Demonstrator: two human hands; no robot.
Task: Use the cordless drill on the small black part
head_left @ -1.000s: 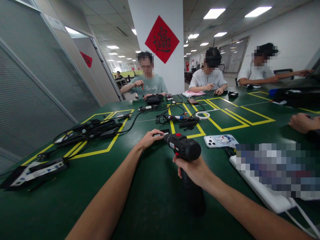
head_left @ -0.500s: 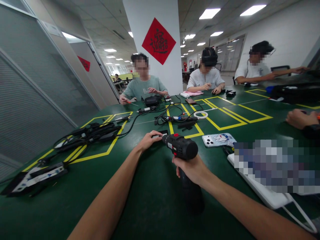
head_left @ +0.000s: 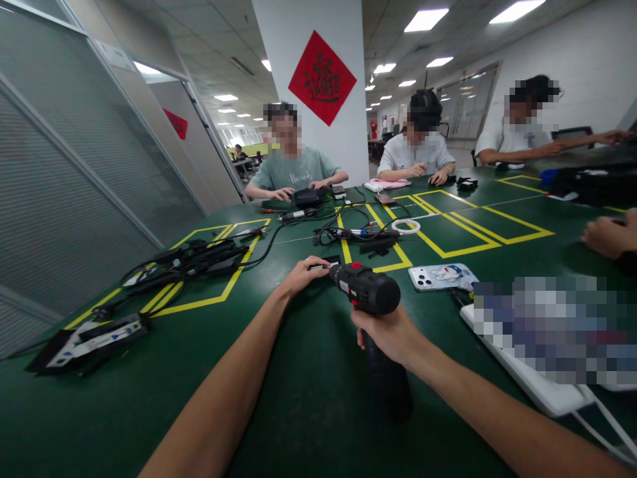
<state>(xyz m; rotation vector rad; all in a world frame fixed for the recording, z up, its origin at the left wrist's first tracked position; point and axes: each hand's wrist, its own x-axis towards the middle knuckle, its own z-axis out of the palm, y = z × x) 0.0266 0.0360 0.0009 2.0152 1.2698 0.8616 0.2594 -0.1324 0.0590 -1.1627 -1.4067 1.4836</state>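
My right hand (head_left: pixel 385 328) is wrapped around the grip of a black cordless drill (head_left: pixel 371 289) with red accents. The drill points away to the left, and its battery end hangs low over the green table. Close to the drill's chuck, my left hand (head_left: pixel 302 275) has its fingers pinched together. Whatever sits between those fingers is too small and partly hidden to name. Just behind the drill's tip lies a small dark flat piece (head_left: pixel 332 259), partly covered by the hand and drill.
Tangled black cables (head_left: pixel 199 259) and a power strip (head_left: pixel 112 335) lie left. Further back are more cables (head_left: pixel 348 232) and a white ring (head_left: pixel 405 227). A phone (head_left: pixel 440 276) and a white device (head_left: pixel 527 372) lie right. Several people sit around the table.
The view has shifted slightly; my hands and the drill keep the same pose. Across the table, a person has laid down a screwdriver and now has hands at a black case.
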